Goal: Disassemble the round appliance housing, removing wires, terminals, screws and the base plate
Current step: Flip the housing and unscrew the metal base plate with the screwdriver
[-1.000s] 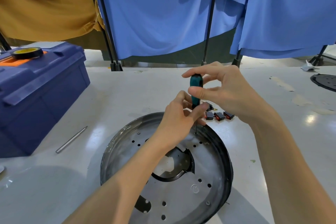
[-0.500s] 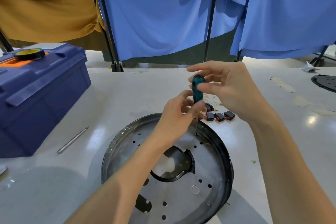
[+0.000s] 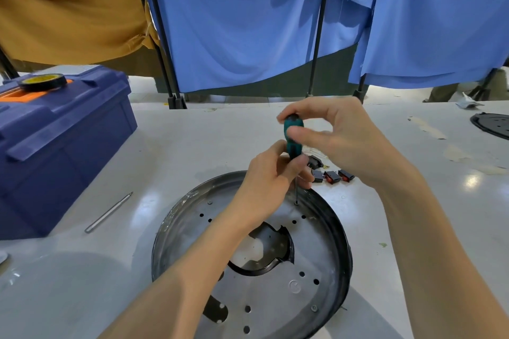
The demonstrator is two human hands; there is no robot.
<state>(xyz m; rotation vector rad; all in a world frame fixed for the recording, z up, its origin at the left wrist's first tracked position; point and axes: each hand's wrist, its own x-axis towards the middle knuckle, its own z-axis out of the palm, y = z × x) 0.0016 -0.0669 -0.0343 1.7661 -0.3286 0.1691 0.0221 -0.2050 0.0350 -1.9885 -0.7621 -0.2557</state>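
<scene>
– How many things are by the round housing point(image 3: 325, 250)?
– Three little switches point(image 3: 332, 177) just behind it. One screwdriver point(image 3: 293, 135) above it. One blue toolbox point(image 3: 63, 146) and one metal rod point(image 3: 108, 212) to its left. One black plate point(image 3: 493, 125) far right.

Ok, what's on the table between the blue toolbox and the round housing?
One thin metal rod lies there, apart from both, in the head view.

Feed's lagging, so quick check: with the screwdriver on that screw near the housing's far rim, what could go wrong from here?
1. The right hand only pinches the green-handled screwdriver while the left hand steadies it low; the thin tip could slip off the small screw.
2. Neither hand grips the round grey metal housing, so it might turn.
3. The freed screw could roll among the black-and-red switches nearby.
</scene>
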